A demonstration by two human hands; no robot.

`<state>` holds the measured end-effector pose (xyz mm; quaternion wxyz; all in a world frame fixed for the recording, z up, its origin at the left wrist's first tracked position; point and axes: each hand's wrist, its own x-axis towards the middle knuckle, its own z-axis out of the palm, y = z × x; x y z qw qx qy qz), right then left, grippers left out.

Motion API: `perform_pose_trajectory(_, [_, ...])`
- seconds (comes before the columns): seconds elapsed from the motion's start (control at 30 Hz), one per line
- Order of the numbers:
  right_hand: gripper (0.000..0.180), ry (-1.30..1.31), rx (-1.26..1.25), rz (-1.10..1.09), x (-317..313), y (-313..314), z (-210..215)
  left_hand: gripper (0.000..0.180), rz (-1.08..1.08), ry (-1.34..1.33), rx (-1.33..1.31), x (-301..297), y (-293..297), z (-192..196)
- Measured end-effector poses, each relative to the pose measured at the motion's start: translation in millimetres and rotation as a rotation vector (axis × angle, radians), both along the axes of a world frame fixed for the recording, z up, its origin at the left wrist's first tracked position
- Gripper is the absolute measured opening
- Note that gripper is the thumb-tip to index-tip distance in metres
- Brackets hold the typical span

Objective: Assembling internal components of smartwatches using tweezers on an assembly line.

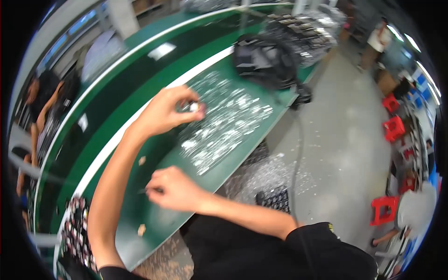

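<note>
Several piles and a bulky black bag [266, 60] crowd the green table [165, 214]: the bag sits at one o'clock, just beyond a spread of shiny, clear-looking pieces [228, 123] near the centre, and a second glossy heap [305, 37] lies past it, also toward one. At eight o'clock is a heap of small dark, red and whitish parts [77, 228]. Two small tan pieces lie on the table, one [142, 161] between eight and nine, the other [141, 229] toward seven. A dark belt [161, 51] with a pale rail curves along the far side from eight to twelve. On the littered floor [326, 154], a black tray [277, 199] rests between four and five; red stools [394, 128] stand at three and four. Co-workers [44, 105] are at nine to ten, and another person [379, 37] is at two. The left hand [170, 109], at ten o'clock, is curled narrow around a small item [193, 107] above the table, beside the shiny spread; the item shows a bright white patch, its outline blurred and partly covered by fingers. The right hand [172, 189], between seven and eight, has its fingers drawn together; whether it grips anything, I cannot tell.
</note>
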<state>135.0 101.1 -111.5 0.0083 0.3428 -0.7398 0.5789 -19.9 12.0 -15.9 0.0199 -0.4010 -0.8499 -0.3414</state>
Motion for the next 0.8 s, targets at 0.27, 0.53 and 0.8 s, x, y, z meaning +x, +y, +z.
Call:
perform_pose_trajectory(0.27, [0.015,-0.031,-0.07,-0.008,5.3,-3.9,13.7,0.032,-0.054,-0.005,-0.11,-19.6,0.2,-20.7])
perform_pose_trajectory(0.53, [0.014,-0.035,-0.009,0.019,0.2,-3.4,15.5,0.043,0.049,0.053,-0.05,-11.3,12.6,-37.6])
perform_pose_trajectory(0.8, [0.014,-0.057,-0.032,0.054,4.8,-8.1,16.3,0.038,0.168,0.204,-0.129,2.3,-14.1,-44.9])
